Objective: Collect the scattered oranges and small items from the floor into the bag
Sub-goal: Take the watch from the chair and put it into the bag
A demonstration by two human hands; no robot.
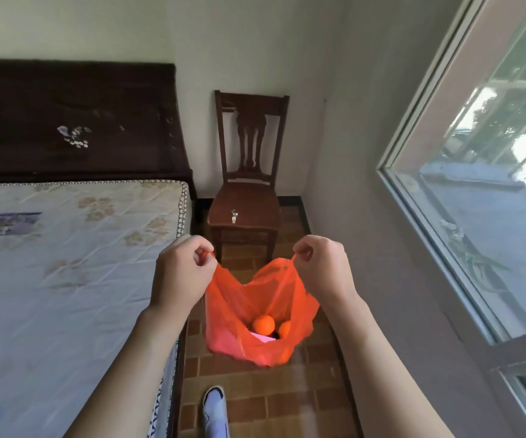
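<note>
Seemingly near done: both hands, left hand [181,273] and right hand [323,267], pinch the bag [223,311] handles at frame centre; oranges [263,324] inside, visible floor [255,403] bare.

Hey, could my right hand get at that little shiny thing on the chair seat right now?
Probably not yet. The right hand is pinching a handle of the orange bag, as is the left hand. The path to the shiny object on the chair looks open otherwise.
</note>
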